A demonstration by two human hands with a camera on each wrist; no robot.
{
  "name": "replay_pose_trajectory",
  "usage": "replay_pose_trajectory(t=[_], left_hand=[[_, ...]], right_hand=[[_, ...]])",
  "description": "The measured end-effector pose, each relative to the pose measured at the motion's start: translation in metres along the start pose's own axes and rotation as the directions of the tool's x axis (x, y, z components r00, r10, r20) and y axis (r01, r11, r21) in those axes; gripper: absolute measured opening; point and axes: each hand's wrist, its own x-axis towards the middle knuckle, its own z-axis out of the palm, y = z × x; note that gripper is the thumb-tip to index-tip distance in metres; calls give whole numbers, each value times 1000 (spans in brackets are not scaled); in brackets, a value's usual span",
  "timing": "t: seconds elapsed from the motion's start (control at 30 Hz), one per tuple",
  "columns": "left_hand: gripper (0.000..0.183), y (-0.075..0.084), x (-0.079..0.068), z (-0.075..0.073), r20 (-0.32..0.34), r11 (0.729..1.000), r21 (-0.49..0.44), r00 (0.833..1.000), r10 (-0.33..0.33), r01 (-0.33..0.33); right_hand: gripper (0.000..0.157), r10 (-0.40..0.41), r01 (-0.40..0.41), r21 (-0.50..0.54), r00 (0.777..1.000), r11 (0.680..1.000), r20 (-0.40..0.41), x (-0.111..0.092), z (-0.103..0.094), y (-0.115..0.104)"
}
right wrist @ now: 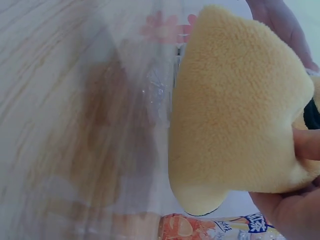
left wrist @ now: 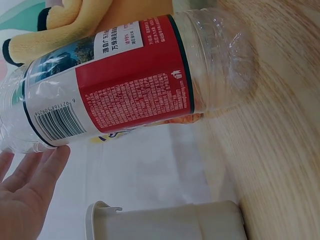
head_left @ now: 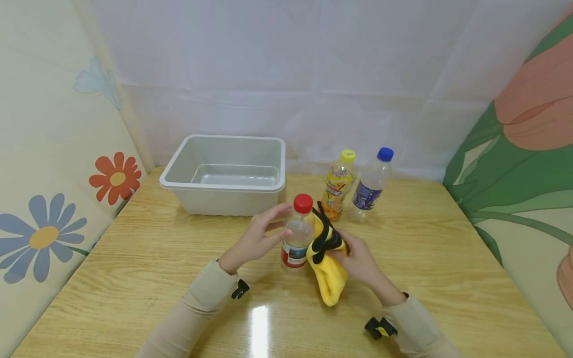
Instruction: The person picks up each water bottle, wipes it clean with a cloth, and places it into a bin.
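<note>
A clear plastic bottle (head_left: 297, 233) with a red cap and a red-and-white label stands upright on the wooden table. My left hand (head_left: 259, 237) is at its left side, thumb and fingers spread around its upper part. The left wrist view shows those fingers (left wrist: 42, 170) nearly straight, tips right at the bottle's shoulder. My right hand (head_left: 358, 259) holds a yellow plush toy (head_left: 330, 281) with black parts, pressed close to the bottle's right side. In the right wrist view the thumb and fingers pinch the edge of the fuzzy plush (right wrist: 235, 100), which covers most of the bottle.
A light grey plastic bin (head_left: 224, 199) sits at the back left. Behind the plush stand a yellow-capped bottle (head_left: 336, 191) with some orange drink and a blue-capped bottle (head_left: 369, 191). A white cloth (head_left: 295, 99) hangs behind the table, with flower-patterned panels at both sides.
</note>
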Motion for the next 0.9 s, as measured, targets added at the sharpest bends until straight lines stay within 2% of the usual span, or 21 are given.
replay_pose_trajectory(t=[0.3,0.57,0.73,0.9], left_hand=[[51,-5,1,-2,35,999,-46,999,-7,9],[50,-3,3,-5,94,995,-82,994,-54,62],[55,1,3,-3,76,995,-61,994,-80,85],[56,2,5,3,32,998,-1,998,-61,61]], right_hand=[[37,-12,12,10,999,1000,-51,0,-8,-4],[38,-13,14,12,998,1000,-62,-2,-12,-7],[38,-6,7,16,998,1000,-65,-3,-13,-9],[38,-7,9,16,997,1000,-72,-3,-14,-10]])
